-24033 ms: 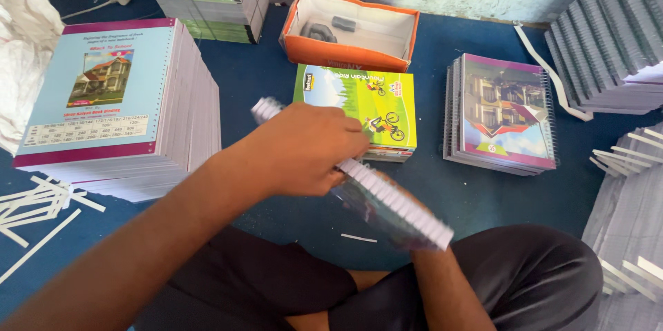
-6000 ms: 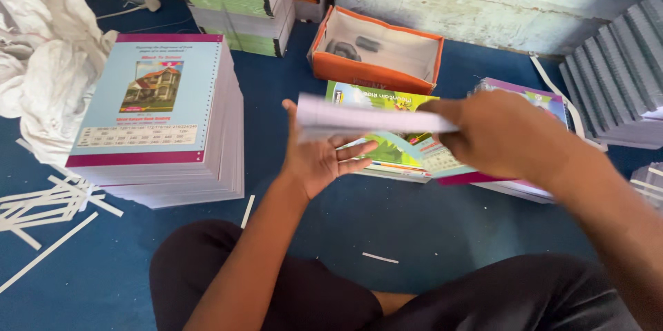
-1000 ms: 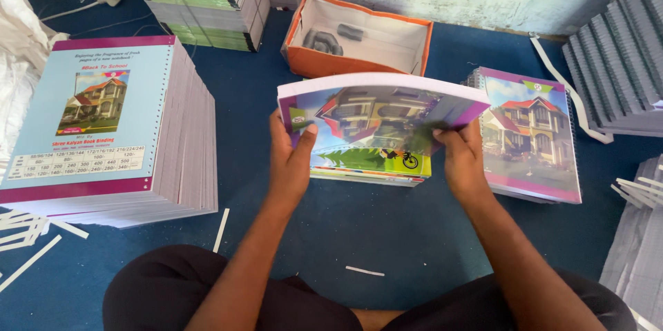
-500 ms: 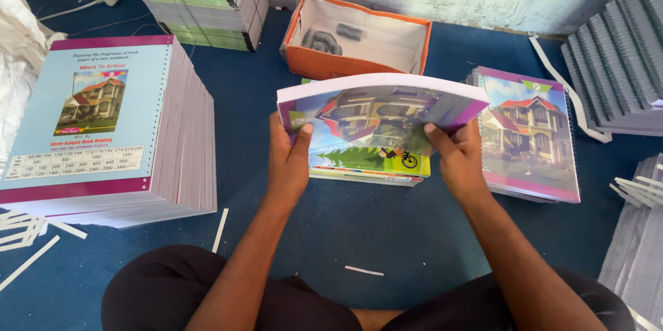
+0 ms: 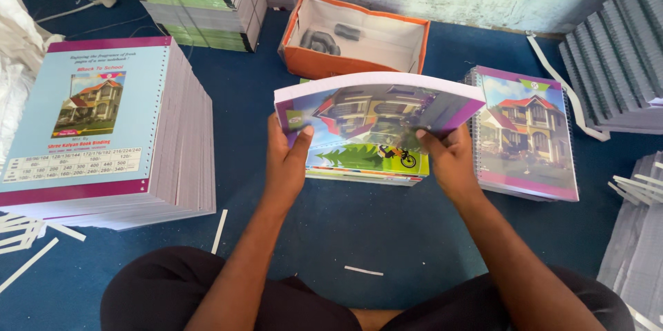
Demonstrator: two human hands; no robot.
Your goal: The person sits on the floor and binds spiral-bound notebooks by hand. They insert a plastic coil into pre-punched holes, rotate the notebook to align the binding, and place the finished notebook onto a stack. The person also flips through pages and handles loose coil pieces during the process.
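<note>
Notebook [image 5: 376, 106], thin, glossy house-picture cover, white page block at top edge; held above blue floor mat [image 5: 331, 234], over small stack of bright-covered books [image 5: 366, 162] with bicycle picture. Bowed upward in the middle: limp, light, easily flexed; likely slippery on the laminated cover, corners prone to creasing. Best grip points: the two short side edges, thumb on top, fingers beneath.

Left hand [image 5: 286, 162]: clamped on left edge, thumb over cover, fingers underneath. Right hand [image 5: 449, 162]: pinching right lower edge, fingertips curled onto cover; underside fingers hidden, so exact hold there not certain.

Surroundings: tall stack of pale blue covers [image 5: 103, 124] well to the left; spiral-bound pile with house cover [image 5: 528, 131] just beside right hand; open orange cardboard box [image 5: 356, 37] beyond, dark items inside; bundled green-edged stacks [image 5: 200, 0] at rear left; grey stacks [image 5: 618, 55] at right; white paper strips [image 5: 221, 231] scattered on mat.
</note>
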